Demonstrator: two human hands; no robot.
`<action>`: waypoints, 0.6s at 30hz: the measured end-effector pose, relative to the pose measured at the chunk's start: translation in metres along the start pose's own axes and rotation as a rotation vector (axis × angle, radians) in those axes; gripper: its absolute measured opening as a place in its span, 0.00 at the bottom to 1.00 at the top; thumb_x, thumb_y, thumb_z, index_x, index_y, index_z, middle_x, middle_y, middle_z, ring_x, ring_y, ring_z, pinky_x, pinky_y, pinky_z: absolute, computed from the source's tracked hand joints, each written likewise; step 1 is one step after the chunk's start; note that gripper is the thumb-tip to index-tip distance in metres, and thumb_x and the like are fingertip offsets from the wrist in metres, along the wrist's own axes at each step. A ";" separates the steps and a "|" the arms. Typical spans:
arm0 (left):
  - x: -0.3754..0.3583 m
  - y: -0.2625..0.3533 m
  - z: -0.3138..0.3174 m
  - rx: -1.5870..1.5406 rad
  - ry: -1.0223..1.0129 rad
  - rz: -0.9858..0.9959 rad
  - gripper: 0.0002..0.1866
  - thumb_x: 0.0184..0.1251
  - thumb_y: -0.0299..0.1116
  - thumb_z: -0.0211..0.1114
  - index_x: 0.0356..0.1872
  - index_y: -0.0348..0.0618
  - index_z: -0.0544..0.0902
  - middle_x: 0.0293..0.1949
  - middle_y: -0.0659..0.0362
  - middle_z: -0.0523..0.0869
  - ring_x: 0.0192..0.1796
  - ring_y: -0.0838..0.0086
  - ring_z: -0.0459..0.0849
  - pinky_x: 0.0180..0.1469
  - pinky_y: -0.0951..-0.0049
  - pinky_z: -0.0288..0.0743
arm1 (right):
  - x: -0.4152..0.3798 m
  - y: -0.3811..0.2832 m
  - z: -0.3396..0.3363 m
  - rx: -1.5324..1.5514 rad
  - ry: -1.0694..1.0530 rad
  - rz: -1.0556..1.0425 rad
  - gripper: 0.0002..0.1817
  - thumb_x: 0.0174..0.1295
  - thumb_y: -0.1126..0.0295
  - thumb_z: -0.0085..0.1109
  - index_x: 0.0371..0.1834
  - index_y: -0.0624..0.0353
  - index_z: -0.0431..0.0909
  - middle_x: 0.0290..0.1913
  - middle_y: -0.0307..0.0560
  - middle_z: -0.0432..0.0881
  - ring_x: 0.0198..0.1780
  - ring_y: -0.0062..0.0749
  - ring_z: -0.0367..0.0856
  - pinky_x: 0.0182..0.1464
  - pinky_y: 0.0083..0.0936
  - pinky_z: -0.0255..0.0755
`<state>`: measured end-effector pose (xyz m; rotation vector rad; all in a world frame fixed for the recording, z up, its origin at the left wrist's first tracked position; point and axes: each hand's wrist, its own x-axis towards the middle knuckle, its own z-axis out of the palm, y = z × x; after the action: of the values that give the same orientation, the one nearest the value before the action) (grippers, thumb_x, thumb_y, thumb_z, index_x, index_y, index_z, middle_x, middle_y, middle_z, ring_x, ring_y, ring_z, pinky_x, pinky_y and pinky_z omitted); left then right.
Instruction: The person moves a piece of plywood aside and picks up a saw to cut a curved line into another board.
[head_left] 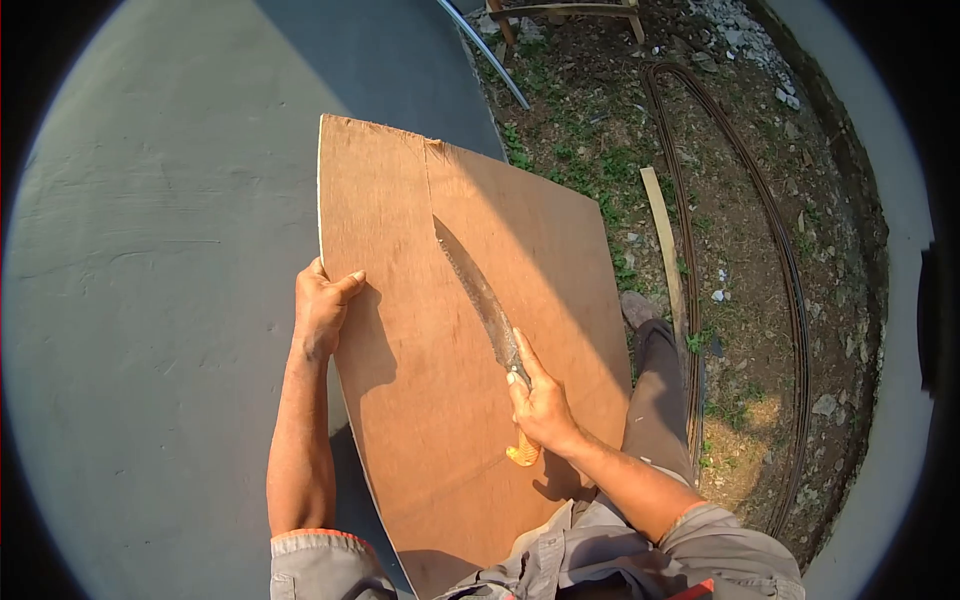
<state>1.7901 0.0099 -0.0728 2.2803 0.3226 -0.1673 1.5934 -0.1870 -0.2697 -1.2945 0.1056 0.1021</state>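
A reddish-brown plywood board (480, 400) lies tilted in front of me, its near end by my body. My left hand (323, 305) grips its left edge, thumb on top and the other fingers mostly hidden beneath. My right hand (540, 400) is closed around the handle of a hand saw (478, 295), whose orange grip end shows below the palm. The curved, rusty blade points up and left, its tip at the lower end of a thin cut line that runs down from the board's far edge.
Grey smooth concrete (160, 250) spreads on the left. On the dirt at right lie long bent rusty rods (770, 215) and a wooden strip (662, 230). A metal pipe (490, 55) and a wooden frame (570, 10) are at the top. My leg (660, 400) is beside the board.
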 end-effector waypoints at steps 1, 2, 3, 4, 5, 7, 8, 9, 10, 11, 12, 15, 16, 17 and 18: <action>0.000 -0.002 0.001 -0.022 0.012 -0.027 0.16 0.66 0.21 0.69 0.53 0.29 0.80 0.45 0.49 0.89 0.40 0.70 0.88 0.45 0.66 0.85 | 0.037 -0.001 0.013 0.050 -0.013 0.073 0.37 0.75 0.75 0.49 0.87 0.50 0.52 0.28 0.38 0.78 0.21 0.21 0.76 0.25 0.29 0.76; -0.001 -0.001 0.003 -0.026 0.015 -0.025 0.16 0.66 0.21 0.69 0.53 0.29 0.80 0.45 0.49 0.89 0.40 0.70 0.88 0.45 0.66 0.85 | 0.080 -0.009 0.026 0.022 -0.017 0.108 0.37 0.74 0.75 0.51 0.86 0.53 0.53 0.27 0.48 0.80 0.22 0.29 0.78 0.28 0.33 0.76; -0.003 0.002 0.002 -0.005 0.025 -0.019 0.16 0.65 0.21 0.70 0.53 0.29 0.80 0.45 0.49 0.89 0.41 0.69 0.88 0.46 0.65 0.85 | 0.103 -0.013 0.038 0.004 -0.029 0.150 0.37 0.72 0.75 0.53 0.85 0.56 0.54 0.27 0.58 0.81 0.23 0.36 0.80 0.31 0.38 0.75; -0.005 0.005 0.002 0.021 0.026 -0.019 0.16 0.65 0.21 0.70 0.53 0.29 0.80 0.45 0.49 0.89 0.42 0.69 0.88 0.46 0.65 0.85 | 0.092 -0.011 0.040 0.014 -0.035 0.164 0.37 0.72 0.75 0.53 0.85 0.56 0.54 0.27 0.58 0.81 0.23 0.36 0.80 0.31 0.38 0.75; -0.002 0.008 0.003 0.024 0.028 -0.028 0.16 0.65 0.21 0.70 0.53 0.29 0.80 0.45 0.49 0.89 0.42 0.69 0.88 0.46 0.65 0.85 | 0.077 -0.011 0.034 0.016 -0.038 0.143 0.38 0.72 0.75 0.53 0.85 0.56 0.54 0.26 0.59 0.80 0.23 0.38 0.80 0.30 0.39 0.75; -0.001 0.007 0.000 0.038 0.042 -0.101 0.17 0.65 0.21 0.70 0.54 0.29 0.80 0.46 0.49 0.89 0.42 0.69 0.88 0.48 0.65 0.84 | 0.009 -0.010 0.009 -0.025 -0.081 0.173 0.38 0.72 0.76 0.52 0.86 0.57 0.52 0.29 0.59 0.84 0.23 0.39 0.82 0.30 0.38 0.76; 0.002 0.007 -0.002 0.030 0.058 -0.091 0.17 0.65 0.21 0.70 0.54 0.29 0.80 0.46 0.49 0.89 0.42 0.69 0.88 0.48 0.65 0.84 | -0.012 -0.008 0.002 0.011 -0.052 0.148 0.38 0.72 0.77 0.51 0.86 0.56 0.52 0.31 0.55 0.85 0.23 0.35 0.81 0.31 0.34 0.77; 0.002 0.004 -0.004 0.025 0.034 -0.058 0.17 0.66 0.21 0.70 0.54 0.29 0.80 0.46 0.49 0.89 0.43 0.69 0.89 0.48 0.65 0.85 | -0.034 -0.007 -0.006 0.045 -0.024 0.122 0.39 0.72 0.78 0.51 0.87 0.56 0.52 0.33 0.51 0.85 0.24 0.31 0.80 0.31 0.31 0.78; -0.001 0.000 -0.003 0.029 -0.003 -0.033 0.17 0.66 0.21 0.70 0.54 0.29 0.80 0.46 0.48 0.89 0.43 0.68 0.89 0.48 0.65 0.85 | -0.051 -0.013 -0.013 0.079 0.004 0.096 0.39 0.73 0.79 0.50 0.87 0.55 0.52 0.35 0.47 0.86 0.24 0.27 0.80 0.32 0.27 0.79; -0.001 -0.001 -0.001 -0.003 0.000 -0.025 0.17 0.66 0.21 0.70 0.55 0.29 0.79 0.46 0.48 0.89 0.43 0.68 0.89 0.47 0.65 0.85 | -0.039 -0.013 -0.013 0.104 -0.035 0.175 0.38 0.73 0.79 0.50 0.87 0.55 0.52 0.34 0.45 0.85 0.25 0.24 0.79 0.31 0.26 0.78; 0.004 0.001 0.001 0.001 -0.017 -0.001 0.17 0.66 0.21 0.70 0.55 0.29 0.79 0.46 0.48 0.89 0.43 0.68 0.89 0.47 0.65 0.85 | -0.011 -0.021 -0.015 0.124 -0.069 0.236 0.38 0.73 0.78 0.50 0.87 0.54 0.52 0.32 0.44 0.83 0.25 0.22 0.78 0.31 0.25 0.78; 0.000 -0.002 -0.001 0.025 0.039 -0.026 0.17 0.66 0.21 0.70 0.55 0.28 0.79 0.46 0.49 0.89 0.43 0.67 0.89 0.47 0.65 0.86 | 0.087 -0.026 0.023 0.085 -0.072 0.160 0.37 0.74 0.76 0.51 0.86 0.56 0.52 0.24 0.47 0.77 0.23 0.28 0.74 0.29 0.32 0.74; -0.002 -0.002 -0.003 0.038 0.031 -0.033 0.17 0.66 0.21 0.70 0.55 0.29 0.80 0.45 0.50 0.89 0.42 0.69 0.89 0.46 0.67 0.85 | 0.079 -0.021 0.027 0.096 -0.069 0.174 0.37 0.74 0.76 0.51 0.86 0.56 0.52 0.24 0.47 0.77 0.23 0.28 0.74 0.29 0.32 0.74; 0.000 0.001 0.000 0.042 0.025 -0.035 0.18 0.66 0.21 0.70 0.55 0.30 0.80 0.43 0.52 0.89 0.41 0.71 0.89 0.45 0.68 0.85 | 0.073 -0.018 0.024 0.082 -0.071 0.168 0.37 0.74 0.75 0.51 0.86 0.56 0.52 0.23 0.49 0.76 0.23 0.29 0.75 0.29 0.34 0.73; -0.001 0.001 0.001 0.038 0.028 -0.054 0.18 0.66 0.21 0.70 0.55 0.30 0.80 0.43 0.52 0.89 0.41 0.71 0.89 0.45 0.68 0.85 | 0.061 -0.019 0.020 0.062 -0.088 0.171 0.37 0.74 0.75 0.51 0.86 0.57 0.52 0.22 0.50 0.76 0.23 0.30 0.75 0.29 0.36 0.73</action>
<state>1.7889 0.0085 -0.0727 2.3149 0.3988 -0.1701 1.6569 -0.1723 -0.2547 -1.2163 0.1429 0.2992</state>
